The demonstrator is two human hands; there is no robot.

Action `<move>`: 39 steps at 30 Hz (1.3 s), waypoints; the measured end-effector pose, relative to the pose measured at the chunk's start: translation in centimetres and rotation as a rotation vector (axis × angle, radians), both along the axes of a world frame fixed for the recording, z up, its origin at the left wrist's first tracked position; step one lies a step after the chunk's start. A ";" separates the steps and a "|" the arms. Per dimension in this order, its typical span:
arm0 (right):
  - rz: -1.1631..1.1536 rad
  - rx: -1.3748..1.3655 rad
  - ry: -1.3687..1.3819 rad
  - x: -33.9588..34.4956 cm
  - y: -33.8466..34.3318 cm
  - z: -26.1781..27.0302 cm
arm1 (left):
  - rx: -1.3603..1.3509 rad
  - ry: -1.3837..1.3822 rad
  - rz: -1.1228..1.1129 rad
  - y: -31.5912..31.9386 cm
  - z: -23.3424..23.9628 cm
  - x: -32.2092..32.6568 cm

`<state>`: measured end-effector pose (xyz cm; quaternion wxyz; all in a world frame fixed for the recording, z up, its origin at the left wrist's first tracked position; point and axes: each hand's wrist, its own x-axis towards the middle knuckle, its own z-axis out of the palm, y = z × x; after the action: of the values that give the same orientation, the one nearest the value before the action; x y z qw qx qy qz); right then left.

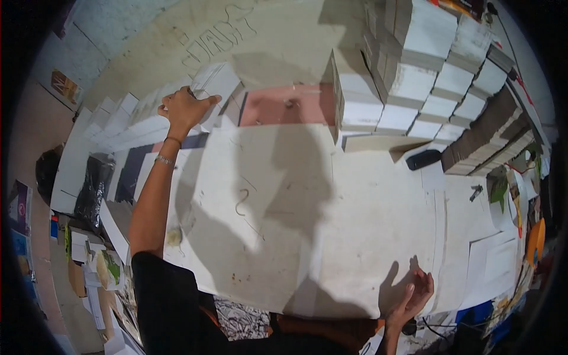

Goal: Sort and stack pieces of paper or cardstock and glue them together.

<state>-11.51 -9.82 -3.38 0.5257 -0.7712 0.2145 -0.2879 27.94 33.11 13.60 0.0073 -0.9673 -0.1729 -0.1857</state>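
My left hand (186,108) reaches to the back left of the white work surface (284,199). Its fingers and thumb are spread over a stack of white paper blocks (217,80); the fingertips are partly hidden, so I cannot tell whether it grips one. More white blocks (146,111) stand in a row to the left of it. My right hand (412,293) hovers near the front right edge with curled, parted fingers and holds nothing. Its shadow falls on the surface beside it.
Tall stacks of white paper blocks (408,84) stand at the back right, with brown-edged stacks (488,133) beside them. A dark oblong object (424,159) lies before them. White sheets (492,266) lie at the right, a black plastic bag (94,191) at the left.
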 end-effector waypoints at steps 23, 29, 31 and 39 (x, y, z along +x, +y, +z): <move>0.054 -0.215 -0.013 1.6 -0.3 0.6 | -0.027 0.010 0.208 6.1 -6.0 7.9; 0.055 -0.149 -0.062 2.0 0.0 0.3 | -0.613 -0.883 0.062 3.5 -12.4 6.3; 0.039 -0.132 -0.064 1.7 -0.1 -0.3 | -0.787 -0.741 0.190 1.8 -12.5 6.4; 0.083 -0.200 0.021 1.3 -0.2 -0.5 | -0.659 -0.875 0.371 1.2 -14.5 10.1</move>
<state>-10.23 -9.98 -3.91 0.4551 -0.8310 0.1580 -0.2780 38.03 34.36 -0.92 -0.3337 -0.7054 -0.3753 -0.5002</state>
